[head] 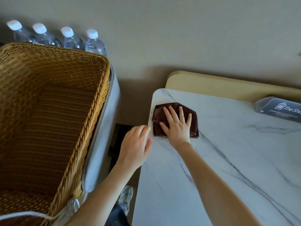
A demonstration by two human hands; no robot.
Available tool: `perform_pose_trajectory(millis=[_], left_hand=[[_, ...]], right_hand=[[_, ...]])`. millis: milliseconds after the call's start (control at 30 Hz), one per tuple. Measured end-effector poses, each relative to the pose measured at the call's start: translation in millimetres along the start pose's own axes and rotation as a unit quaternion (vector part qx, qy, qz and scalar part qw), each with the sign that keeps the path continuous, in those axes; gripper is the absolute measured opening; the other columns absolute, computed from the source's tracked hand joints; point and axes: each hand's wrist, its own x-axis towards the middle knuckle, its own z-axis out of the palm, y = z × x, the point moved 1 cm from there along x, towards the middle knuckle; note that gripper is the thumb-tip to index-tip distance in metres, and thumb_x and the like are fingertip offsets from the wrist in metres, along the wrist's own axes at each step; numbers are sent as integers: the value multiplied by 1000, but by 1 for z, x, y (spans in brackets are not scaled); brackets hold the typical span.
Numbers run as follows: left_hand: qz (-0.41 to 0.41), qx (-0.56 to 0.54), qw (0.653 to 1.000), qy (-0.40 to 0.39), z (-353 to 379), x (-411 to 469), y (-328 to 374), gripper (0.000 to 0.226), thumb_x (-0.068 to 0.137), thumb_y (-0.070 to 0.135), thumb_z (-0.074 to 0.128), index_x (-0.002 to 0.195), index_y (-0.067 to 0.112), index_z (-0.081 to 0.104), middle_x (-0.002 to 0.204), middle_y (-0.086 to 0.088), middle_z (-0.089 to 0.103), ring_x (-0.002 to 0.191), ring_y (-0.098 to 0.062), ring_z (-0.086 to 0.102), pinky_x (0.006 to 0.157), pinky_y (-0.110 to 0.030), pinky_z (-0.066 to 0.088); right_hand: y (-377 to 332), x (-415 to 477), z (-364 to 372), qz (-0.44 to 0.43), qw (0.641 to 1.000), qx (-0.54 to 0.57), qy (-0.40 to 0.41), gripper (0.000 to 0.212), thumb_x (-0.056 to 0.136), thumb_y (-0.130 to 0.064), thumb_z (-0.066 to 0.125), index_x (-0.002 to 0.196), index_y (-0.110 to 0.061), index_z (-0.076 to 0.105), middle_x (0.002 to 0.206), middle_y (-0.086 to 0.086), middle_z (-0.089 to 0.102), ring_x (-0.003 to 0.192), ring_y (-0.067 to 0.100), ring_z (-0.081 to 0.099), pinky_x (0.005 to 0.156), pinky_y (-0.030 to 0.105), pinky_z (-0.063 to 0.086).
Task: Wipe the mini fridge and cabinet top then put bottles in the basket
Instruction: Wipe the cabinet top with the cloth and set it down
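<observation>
A folded dark brown cloth [164, 111] lies near the far left corner of the white marble cabinet top [228, 152]. My right hand [177, 126] presses flat on it with fingers spread. My left hand [136, 145] rests on the cabinet top's left edge, fingers relaxed and holding nothing. A large empty wicker basket [48, 111] stands on the grey mini fridge [101, 144] at the left. Several clear water bottles with white caps [93, 43] stand in a row behind the basket, against the wall.
A grey printed sign holder [280, 108] lies at the cabinet top's far right. A beige panel [219, 85] runs behind the marble. A narrow gap separates fridge and cabinet; my shoe [125, 196] shows on the floor below.
</observation>
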Motion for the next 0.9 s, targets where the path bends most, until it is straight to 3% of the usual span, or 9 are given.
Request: perform_pose_trajectory(millis=[433, 567, 667, 767, 900], left_hand=[[-20, 17, 999, -26, 5, 12, -6, 39, 96, 25, 53, 131, 9, 59, 128, -5, 63, 117, -21, 59, 97, -37, 51], [-20, 17, 999, -23, -1, 10, -1, 39, 97, 28, 52, 132, 11, 58, 130, -3, 62, 118, -21, 58, 98, -36, 51], [-17, 15, 1000, -11, -11, 10, 5, 40, 98, 31, 50, 133, 12, 58, 129, -2, 63, 118, -20, 58, 97, -34, 52], [1, 7, 1000, 17, -27, 11, 13, 39, 96, 29, 50, 129, 11, 59, 121, -4, 66, 109, -21, 62, 89, -33, 54], [32, 12, 997, 67, -50, 12, 27, 36, 93, 22, 58, 126, 9, 59, 112, -5, 67, 98, -24, 63, 78, -35, 56]], right_hand=[[2, 71, -6, 14, 1000, 2, -3, 63, 102, -56, 36, 159, -34, 21, 166, -5, 25, 156, 32, 6, 121, 62, 0], [1, 68, -18, 18, 997, 70, -12, 61, 103, -52, 40, 158, -29, 26, 165, -3, 27, 156, 30, 8, 123, 57, -3], [-3, 53, -39, 29, 980, 194, 40, 54, 103, -38, 51, 151, -15, 43, 155, 7, 45, 149, 29, 29, 125, 52, 15], [-11, 24, -60, 16, 961, 248, 119, 40, 99, -27, 61, 135, -7, 60, 134, 10, 62, 129, 28, 50, 110, 42, 42], [-19, -19, -87, -6, 950, 240, 201, 28, 96, -19, 65, 120, -4, 68, 117, 9, 70, 113, 27, 60, 95, 40, 53]])
